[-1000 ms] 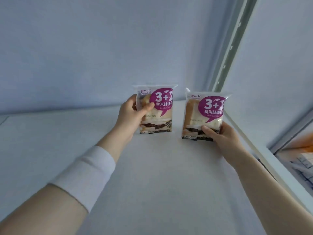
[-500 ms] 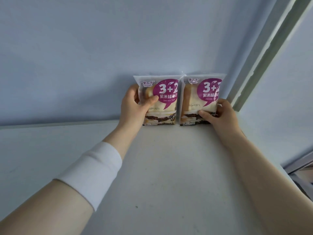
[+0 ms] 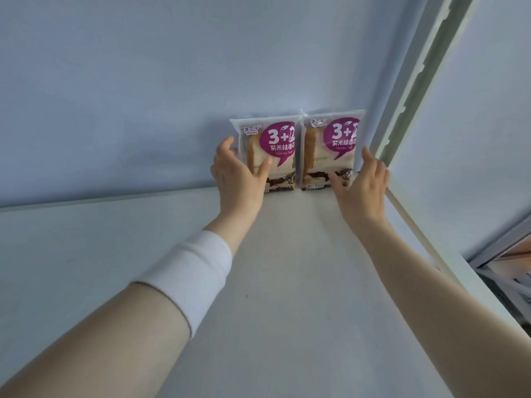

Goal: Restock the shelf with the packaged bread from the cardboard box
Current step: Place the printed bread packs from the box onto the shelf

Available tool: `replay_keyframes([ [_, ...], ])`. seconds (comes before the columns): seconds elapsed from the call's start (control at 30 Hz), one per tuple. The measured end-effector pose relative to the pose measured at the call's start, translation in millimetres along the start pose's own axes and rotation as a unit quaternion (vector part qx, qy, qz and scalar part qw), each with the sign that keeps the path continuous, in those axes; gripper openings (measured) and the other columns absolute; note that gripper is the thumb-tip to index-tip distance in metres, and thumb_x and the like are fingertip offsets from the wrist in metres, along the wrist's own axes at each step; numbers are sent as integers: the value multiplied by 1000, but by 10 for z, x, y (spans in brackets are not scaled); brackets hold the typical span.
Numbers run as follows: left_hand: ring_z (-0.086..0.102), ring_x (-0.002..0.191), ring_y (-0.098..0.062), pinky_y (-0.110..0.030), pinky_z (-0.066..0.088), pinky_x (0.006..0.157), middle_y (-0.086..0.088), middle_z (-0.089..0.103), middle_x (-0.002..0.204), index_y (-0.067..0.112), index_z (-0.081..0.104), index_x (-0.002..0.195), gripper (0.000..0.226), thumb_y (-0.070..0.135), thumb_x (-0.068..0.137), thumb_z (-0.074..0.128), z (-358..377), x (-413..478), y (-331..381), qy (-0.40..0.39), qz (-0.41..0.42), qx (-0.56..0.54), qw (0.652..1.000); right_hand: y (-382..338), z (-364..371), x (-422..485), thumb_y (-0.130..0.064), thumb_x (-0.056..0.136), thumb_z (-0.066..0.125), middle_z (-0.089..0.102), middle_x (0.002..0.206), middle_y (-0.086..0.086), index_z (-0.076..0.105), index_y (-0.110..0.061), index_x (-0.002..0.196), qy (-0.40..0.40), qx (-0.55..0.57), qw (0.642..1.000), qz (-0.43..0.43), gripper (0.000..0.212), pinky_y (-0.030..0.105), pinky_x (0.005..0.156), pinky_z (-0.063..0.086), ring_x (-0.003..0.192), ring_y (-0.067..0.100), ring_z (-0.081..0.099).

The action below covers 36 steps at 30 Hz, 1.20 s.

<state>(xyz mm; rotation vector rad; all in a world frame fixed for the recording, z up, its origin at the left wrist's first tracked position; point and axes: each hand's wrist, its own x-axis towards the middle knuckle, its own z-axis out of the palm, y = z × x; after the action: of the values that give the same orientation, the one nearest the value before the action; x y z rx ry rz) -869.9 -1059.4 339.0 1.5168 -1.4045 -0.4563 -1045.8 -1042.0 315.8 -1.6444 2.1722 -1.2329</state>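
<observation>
At shelf point(image 3: 287, 282) rear corner: 2 bread packs point(image 3: 275, 150) point(image 3: 330, 147) newly stood upright, left hand point(image 3: 235, 179) and right hand point(image 3: 362, 188) spreading open, placement seemingly done.

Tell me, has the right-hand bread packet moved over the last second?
Yes. The right bread packet went back to the shelf's back wall, and now stands in the corner beside the left bread packet.

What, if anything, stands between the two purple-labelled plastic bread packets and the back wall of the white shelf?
Nothing visible does. The left purple-labelled bread packet and the right purple-labelled bread packet stand upright, side by side, on the white shelf board, apparently against its pale back wall.
</observation>
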Motion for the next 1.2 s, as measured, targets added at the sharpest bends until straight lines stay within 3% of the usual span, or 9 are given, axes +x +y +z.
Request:
replay_keyframes([
  [0.1, 39, 122, -32, -36, 32, 99, -15, 44, 131, 4, 37, 133, 57, 26, 85, 61, -234, -361, -43, -42, 141, 176, 973, -178, -177, -395, -31, 91, 53, 28, 148, 13, 23, -8, 144, -30, -127, 990, -45, 65, 39, 115, 18, 138, 30, 22],
  [0.2, 38, 122, -31, -39, 31, 100, -13, 45, 132, 9, 37, 132, 51, 29, 89, 55, -522, -757, -31, -166, 251, 353, 886, -303, -415, -926, -30, 93, 49, 26, 151, 12, 25, -12, 143, -92, -268, 956, -79, 59, 44, 115, 17, 142, 32, 15],
  [0.27, 38, 121, -31, -39, 32, 100, -13, 46, 132, 9, 40, 129, 45, 28, 90, 51, -728, -1061, 11, -226, 277, 402, 843, -353, -602, -1352, -30, 95, 46, 27, 150, 12, 27, -14, 142, -115, -330, 934, -80, 54, 46, 114, 19, 142, 33, 13],
  [0.47, 41, 119, -33, -39, 34, 96, -14, 47, 126, 9, 44, 122, 32, 16, 91, 48, -1391, -2131, 303, -300, 335, 435, 780, -461, -1295, -2673, -32, 95, 44, 38, 142, 12, 34, -14, 138, -143, -384, 912, -9, 47, 45, 106, 29, 134, 32, 28],
  [0.7, 43, 116, -33, -40, 36, 93, -16, 47, 126, 8, 40, 126, 38, 23, 92, 50, -1619, -3384, 918, -353, 435, 404, 723, -251, -2323, -3817, -36, 96, 42, 39, 141, 13, 33, -14, 138, -136, -403, 903, 55, 49, 46, 102, 35, 131, 32, 35],
  [0.87, 41, 120, -35, -44, 36, 96, -17, 46, 129, 9, 41, 125, 36, 23, 92, 47, -1181, -4713, 1308, -411, 476, 355, 692, 474, -3198, -4835, -27, 94, 44, 45, 132, 14, 38, -11, 132, -142, -409, 892, 127, 42, 45, 95, 38, 124, 33, 39],
  [1.2, 40, 123, -34, -45, 34, 100, -16, 46, 131, 11, 40, 125, 37, 24, 91, 47, 61, -7125, 1146, -582, 479, 347, 558, 2440, -4103, -6974, -26, 94, 41, 49, 130, 10, 43, -12, 127, -178, -374, 818, 400, 36, 44, 92, 40, 120, 30, 42],
])
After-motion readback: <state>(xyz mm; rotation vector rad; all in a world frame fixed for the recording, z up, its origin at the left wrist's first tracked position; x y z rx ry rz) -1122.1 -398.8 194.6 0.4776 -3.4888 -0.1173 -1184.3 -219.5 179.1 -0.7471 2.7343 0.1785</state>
